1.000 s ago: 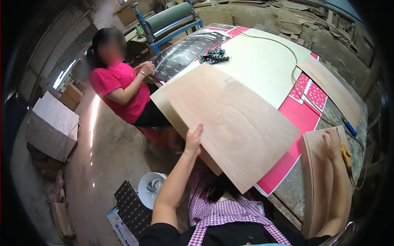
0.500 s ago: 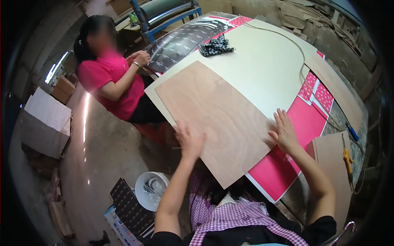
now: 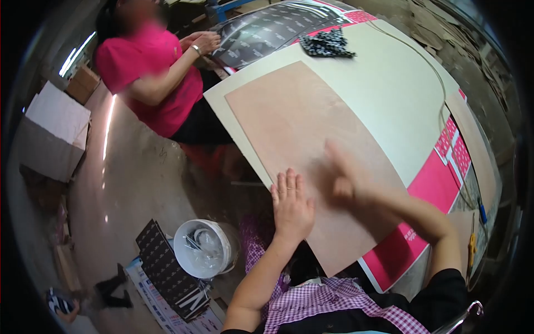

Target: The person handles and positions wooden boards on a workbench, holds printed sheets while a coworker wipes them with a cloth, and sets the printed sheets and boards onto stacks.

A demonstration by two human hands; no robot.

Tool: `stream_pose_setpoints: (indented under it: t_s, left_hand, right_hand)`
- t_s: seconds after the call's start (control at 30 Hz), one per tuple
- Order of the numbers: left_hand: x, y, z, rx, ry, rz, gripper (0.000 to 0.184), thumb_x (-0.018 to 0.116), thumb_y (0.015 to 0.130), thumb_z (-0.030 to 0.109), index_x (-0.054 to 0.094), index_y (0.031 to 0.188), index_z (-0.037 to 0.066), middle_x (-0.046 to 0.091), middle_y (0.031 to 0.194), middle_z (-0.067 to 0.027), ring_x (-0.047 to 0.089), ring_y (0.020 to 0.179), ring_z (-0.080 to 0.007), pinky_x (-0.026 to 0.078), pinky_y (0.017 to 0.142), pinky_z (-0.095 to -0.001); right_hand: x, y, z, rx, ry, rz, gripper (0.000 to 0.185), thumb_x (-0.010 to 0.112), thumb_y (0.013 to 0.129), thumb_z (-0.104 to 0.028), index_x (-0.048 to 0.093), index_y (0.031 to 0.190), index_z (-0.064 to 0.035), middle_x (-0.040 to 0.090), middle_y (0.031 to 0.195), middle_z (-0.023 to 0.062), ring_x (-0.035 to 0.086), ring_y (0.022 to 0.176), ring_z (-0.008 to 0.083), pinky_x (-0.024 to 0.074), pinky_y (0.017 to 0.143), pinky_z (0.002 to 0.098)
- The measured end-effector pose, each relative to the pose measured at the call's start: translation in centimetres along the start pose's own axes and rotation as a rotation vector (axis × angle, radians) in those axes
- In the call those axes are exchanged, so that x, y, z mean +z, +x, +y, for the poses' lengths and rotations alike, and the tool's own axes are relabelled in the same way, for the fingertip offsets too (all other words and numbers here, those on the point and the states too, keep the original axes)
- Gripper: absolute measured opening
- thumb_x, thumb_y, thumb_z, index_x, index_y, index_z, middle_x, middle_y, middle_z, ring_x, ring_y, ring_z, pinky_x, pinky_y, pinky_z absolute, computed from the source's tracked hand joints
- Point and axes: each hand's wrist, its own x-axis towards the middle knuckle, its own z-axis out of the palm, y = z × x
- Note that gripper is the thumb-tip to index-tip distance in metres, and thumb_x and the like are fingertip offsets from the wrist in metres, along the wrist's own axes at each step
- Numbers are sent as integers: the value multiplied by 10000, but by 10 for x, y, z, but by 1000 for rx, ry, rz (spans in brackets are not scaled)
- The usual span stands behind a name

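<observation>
Left grip (image 3: 292,210) touches plywood (image 3: 303,119); pink sheet (image 3: 439,186) bears unreadable lettering (image 3: 410,232).

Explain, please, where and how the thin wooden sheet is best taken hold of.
Probably at the near corner of the wooden sheet, coming from the side of the checked apron, pinching above and below. The sheet lies flat, so its broad face offers little grip, while that corner seems to jut past the cream board beneath.

The head view looks forward and down from close above the left hand (image 3: 292,210), right hand (image 3: 349,177) and board (image 3: 295,128), its wide, dark-rimmed field taking in the floor (image 3: 146,178) at the left.
</observation>
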Motion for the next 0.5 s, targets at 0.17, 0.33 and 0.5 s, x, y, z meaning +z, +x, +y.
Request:
stream_pose_setpoints:
  t_s: [0.17, 0.33, 0.5]
  left_hand:
    - [-7, 4, -3, -12, -58, -47, 644, 561, 822, 281, 361, 1331, -59, 257, 1444, -239, 217, 1345, -413, 158, 1090, -518]
    - [-10, 7, -7, -25, -60, -105, 672, 561, 828, 313, 344, 1350, -51, 244, 1450, -240, 221, 1344, -415, 164, 1085, -529]
    - [-13, 9, -6, -58, -27, -119, 680, 565, 828, 337, 345, 1349, -41, 264, 1446, -226, 239, 1342, -393, 162, 1097, -503]
  right_hand:
    - [-57, 201, 111, -87, -720, 283, 720, 492, 901, -437, 240, 1406, 9, 225, 1470, 209, 189, 1376, 343, 165, 1121, 442]
    - [-1, 289, 78, 42, -838, 142, 809, 408, 880, -569, 256, 1391, 40, 215, 1468, 229, 160, 1382, 348, 136, 1129, 420]
    - [74, 233, 8, -786, -481, -178, 768, 552, 828, -528, 389, 1314, 44, 333, 1404, 243, 290, 1328, 375, 224, 1092, 465]
